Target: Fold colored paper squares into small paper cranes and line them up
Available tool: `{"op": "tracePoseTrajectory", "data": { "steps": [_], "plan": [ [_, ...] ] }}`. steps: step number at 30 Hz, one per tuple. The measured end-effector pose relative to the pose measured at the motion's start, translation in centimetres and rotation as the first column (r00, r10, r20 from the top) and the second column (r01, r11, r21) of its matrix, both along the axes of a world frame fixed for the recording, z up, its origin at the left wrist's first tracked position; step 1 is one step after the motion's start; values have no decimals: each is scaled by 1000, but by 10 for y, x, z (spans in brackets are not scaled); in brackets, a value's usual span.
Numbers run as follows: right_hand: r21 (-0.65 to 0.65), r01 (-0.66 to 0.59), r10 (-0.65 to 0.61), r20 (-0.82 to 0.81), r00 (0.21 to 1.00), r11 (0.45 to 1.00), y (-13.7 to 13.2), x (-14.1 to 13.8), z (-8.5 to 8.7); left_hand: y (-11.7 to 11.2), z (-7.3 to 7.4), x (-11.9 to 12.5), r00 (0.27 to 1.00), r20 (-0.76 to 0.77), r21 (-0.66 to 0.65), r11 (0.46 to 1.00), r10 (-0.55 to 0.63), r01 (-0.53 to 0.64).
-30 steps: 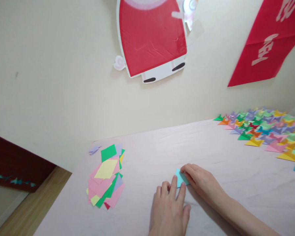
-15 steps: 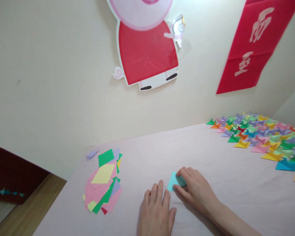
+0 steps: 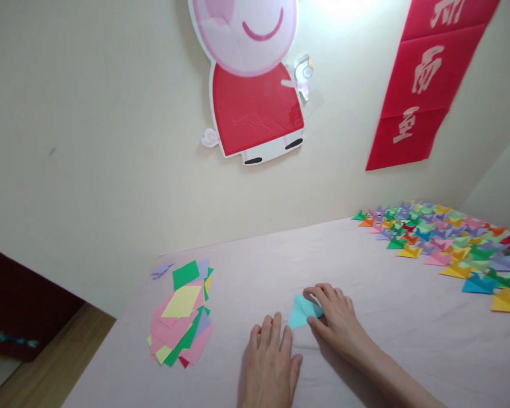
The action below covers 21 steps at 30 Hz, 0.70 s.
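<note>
Light-blue folded paper [image 3: 301, 311] lies on the pale cloth-covered surface [image 3: 246, 283], between the two hands near its front. The right hand [image 3: 338, 316] curves over the paper's right part, thumb and forefinger apart at its near and far sides; whether they pinch it, I cannot tell from here. The left hand [image 3: 267, 365] rests palm down, fingers slightly spread, forefinger tip just beside the paper's left corner. Left: loose coloured sheets [image 3: 181, 334], overlapping. Right: rows of folded paper figures [image 3: 446, 238] near the wall [image 3: 110, 170].
</note>
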State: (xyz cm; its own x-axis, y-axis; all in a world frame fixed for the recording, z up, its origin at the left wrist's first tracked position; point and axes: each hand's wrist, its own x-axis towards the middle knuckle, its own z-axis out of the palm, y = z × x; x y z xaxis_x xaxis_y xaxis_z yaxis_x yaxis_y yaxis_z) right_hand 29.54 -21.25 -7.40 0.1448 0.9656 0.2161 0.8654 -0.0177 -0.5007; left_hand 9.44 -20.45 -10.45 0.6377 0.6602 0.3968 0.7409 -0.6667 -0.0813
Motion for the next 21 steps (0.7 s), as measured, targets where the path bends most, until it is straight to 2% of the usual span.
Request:
{"op": "tracePoseTrajectory", "data": {
  "steps": [8, 11, 15, 18, 21],
  "plan": [
    [-14, 90, -90, 37, 995, 996, -6, 52, -10, -1, 8, -4, 1000, 22, -15, 1000, -6, 6],
    [-38, 86, -87, -27, 996, 996, -8, 66, -10, 1, 9, -9, 997, 71, -29, 999, -18, 20],
    [8, -60, 60, -136, 989, 998, -4, 49, -1, 4, 9, -12, 983, 178, -35, 998, -52, 60],
    [-4, -158, 157, -124, 980, 987, 3, 23, 8, 3, 15, -8, 968, 249, -144, 989, 3, 34],
    [11, -226, 226, -98, 969, 974, 9, 6, 17, 1, 22, -2, 965, 261, -254, 963, -25, 93]
  ]
}}
